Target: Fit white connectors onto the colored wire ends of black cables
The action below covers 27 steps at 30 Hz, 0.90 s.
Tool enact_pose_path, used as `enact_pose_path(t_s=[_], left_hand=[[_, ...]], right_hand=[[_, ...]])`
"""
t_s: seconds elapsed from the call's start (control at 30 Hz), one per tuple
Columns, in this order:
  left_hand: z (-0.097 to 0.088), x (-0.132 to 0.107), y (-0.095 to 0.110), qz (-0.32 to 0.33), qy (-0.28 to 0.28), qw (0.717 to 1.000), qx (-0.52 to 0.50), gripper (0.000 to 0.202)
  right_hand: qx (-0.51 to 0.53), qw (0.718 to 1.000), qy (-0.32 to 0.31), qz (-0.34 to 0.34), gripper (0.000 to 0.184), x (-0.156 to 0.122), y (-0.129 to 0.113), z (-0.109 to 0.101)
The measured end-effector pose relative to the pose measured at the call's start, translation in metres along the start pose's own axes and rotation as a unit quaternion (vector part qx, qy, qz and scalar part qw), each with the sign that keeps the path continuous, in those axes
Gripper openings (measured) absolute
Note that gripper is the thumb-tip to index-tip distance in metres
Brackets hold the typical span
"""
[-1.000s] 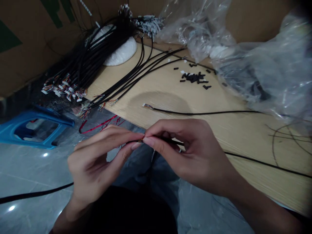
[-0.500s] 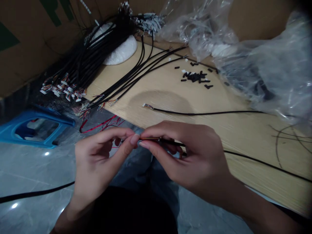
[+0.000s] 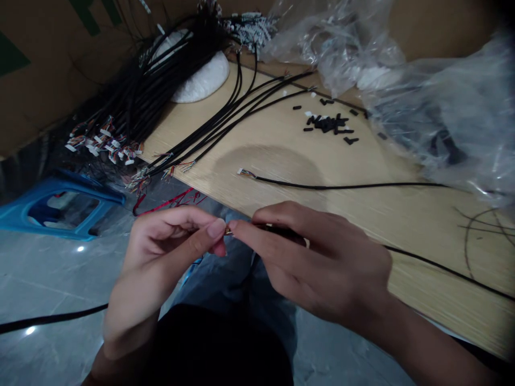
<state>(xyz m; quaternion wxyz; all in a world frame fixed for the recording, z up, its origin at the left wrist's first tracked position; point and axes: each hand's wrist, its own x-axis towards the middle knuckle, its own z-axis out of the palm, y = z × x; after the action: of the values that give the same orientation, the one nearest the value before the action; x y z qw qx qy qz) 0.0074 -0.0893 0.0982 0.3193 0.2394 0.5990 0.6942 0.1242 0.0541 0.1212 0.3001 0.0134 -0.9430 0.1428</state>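
My left hand point(image 3: 169, 244) and my right hand point(image 3: 317, 257) meet fingertip to fingertip just in front of the wooden table's point(image 3: 281, 150) near edge. Between them they pinch the end of a thin black cable point(image 3: 438, 268), whose coloured wire tips barely show at the pinch. The cable trails right from my right hand across the table. What my left fingers hold at the cable's tip is too small to name. Another black cable with a white connector point(image 3: 243, 172) lies flat on the table just beyond my hands.
A thick bundle of black cables point(image 3: 161, 91) with coloured connector ends drapes over the table's left end. Several small black sleeves point(image 3: 328, 123) are scattered at mid-table. Crumpled clear plastic bags point(image 3: 422, 107) fill the right. A blue stool point(image 3: 60, 206) stands on the floor at left.
My hands have shifted slightly right and down. The left fingers have curled in closer to the cable's tip, and the right hand's fingers now cover more of the cable.
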Motion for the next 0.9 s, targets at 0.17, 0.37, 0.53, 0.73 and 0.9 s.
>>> enact_pose_path(t_s=[0.17, 0.37, 0.53, 0.73, 0.9], left_hand=[[-0.0025, 0.0012, 0.0012, -0.015, -0.032, 0.999, -0.014, 0.011], [-0.0029, -0.0006, 0.0036, -0.026, -0.038, 0.999, -0.007, 0.009], [-0.0045, -0.0018, 0.0019, -0.014, -0.022, 0.999, -0.028, 0.008], [-0.0045, 0.0005, 0.0009, -0.014, -0.021, 0.999, -0.037, 0.012], [-0.0021, 0.0008, -0.0014, 0.026, -0.029, 0.999, -0.029, 0.022]], right_hand=[[0.014, 1.0, 0.0, -0.022, 0.022, 0.0003, 0.0013, -0.0004], [-0.001, 1.0, -0.003, -0.006, 0.023, 0.0023, -0.0021, -0.0041], [0.026, 0.999, -0.011, 0.015, 0.027, 0.0047, -0.0035, -0.0085], [0.039, 0.999, 0.013, 0.029, 0.027, 0.0051, -0.0022, -0.008], [0.077, 0.996, 0.006, 0.046, 0.029, 0.007, -0.0037, -0.0074]])
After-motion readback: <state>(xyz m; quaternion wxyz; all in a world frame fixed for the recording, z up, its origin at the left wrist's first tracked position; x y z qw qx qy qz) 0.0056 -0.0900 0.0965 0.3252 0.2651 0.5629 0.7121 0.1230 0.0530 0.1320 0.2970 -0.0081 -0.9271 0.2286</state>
